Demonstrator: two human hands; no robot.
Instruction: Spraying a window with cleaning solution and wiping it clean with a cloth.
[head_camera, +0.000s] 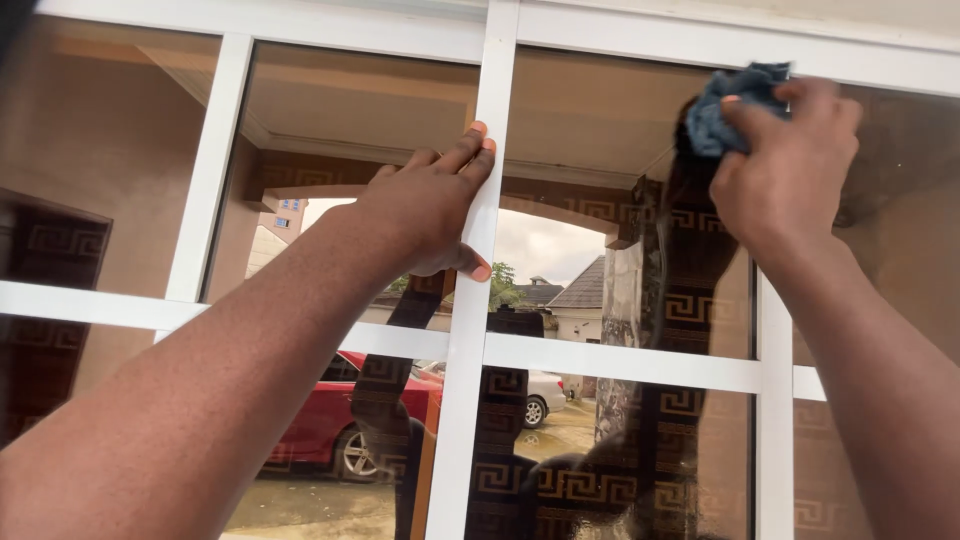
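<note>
A window with a white frame (470, 330) and tinted, mirror-like panes fills the view. My left hand (425, 205) grips the central vertical white bar, fingers wrapped around its edge. Up at the right, my right hand (785, 165) presses a crumpled blue-grey cloth (725, 100) against the upper right pane (600, 140), close to the top bar. Both forearms reach up from the bottom of the view.
The glass reflects a red car (335, 425), a silver car (545, 395), houses, a patterned column and a ceiling behind me. White bars split the window into several panes.
</note>
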